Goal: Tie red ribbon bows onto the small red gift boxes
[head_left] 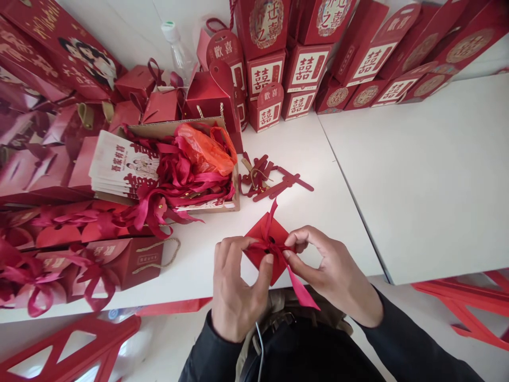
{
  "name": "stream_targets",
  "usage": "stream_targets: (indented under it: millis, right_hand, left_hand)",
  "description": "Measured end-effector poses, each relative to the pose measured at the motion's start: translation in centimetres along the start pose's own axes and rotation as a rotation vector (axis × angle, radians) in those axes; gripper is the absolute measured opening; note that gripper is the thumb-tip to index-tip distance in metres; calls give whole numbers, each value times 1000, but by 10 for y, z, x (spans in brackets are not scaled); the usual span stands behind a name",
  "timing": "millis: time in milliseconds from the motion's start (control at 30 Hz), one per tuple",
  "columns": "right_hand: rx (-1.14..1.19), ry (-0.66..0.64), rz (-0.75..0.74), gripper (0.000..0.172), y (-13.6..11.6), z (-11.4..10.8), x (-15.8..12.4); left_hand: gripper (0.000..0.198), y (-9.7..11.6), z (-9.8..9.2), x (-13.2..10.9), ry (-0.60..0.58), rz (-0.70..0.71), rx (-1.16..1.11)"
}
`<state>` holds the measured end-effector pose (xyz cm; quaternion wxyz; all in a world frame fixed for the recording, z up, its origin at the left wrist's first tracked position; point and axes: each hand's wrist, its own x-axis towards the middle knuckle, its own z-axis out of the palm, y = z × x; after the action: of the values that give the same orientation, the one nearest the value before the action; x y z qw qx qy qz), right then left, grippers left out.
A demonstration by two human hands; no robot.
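A small red gift box (254,258) stands at the table's near edge in front of me, with a crimson ribbon (301,286) looped at its top. One ribbon end points away over the box and the other hangs down toward my lap. My left hand (240,281) is at the box's left side, finger and thumb closed on the ribbon near the knot. On the right, my right hand (324,260) pinches the ribbon between thumb and forefinger. Fingertips hide part of the knot.
A cardboard box (237,196) holds crimson ribbons (191,183), an orange plastic bag (207,146) and printed cards (119,164). Dark red strips (278,183) lie beyond my hands. Finished-looking bow-tied boxes (95,270) crowd the left; stacked red boxes (266,74) line the back. A bottle (178,53) stands behind.
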<state>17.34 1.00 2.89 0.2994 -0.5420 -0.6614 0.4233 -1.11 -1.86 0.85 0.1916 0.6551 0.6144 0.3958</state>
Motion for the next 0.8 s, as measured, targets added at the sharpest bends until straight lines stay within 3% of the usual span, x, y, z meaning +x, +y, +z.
stream_targets:
  millis: [133, 300, 467, 600, 800]
  right_hand:
    - [-9, -8, -12, 11, 1, -1, -2]
    - [-1, -13, -25, 15, 3, 1, -4]
    - [-11, 11, -41, 17, 6, 2, -3]
    - [-12, -1, -73, 17, 12, 3, -1]
    - [-22, -14, -107, 20, 15, 5, -2]
  left_hand:
    - [14, -3, 5, -1, 32, 44, 37]
    - [13, -6, 8, 1, 55, -26, -14]
    - [12, 3, 0, 3, -6, -222, -167]
    - [27, 7, -9, 6, -70, -419, -319]
    - [33, 6, -9, 8, -92, -552, -340]
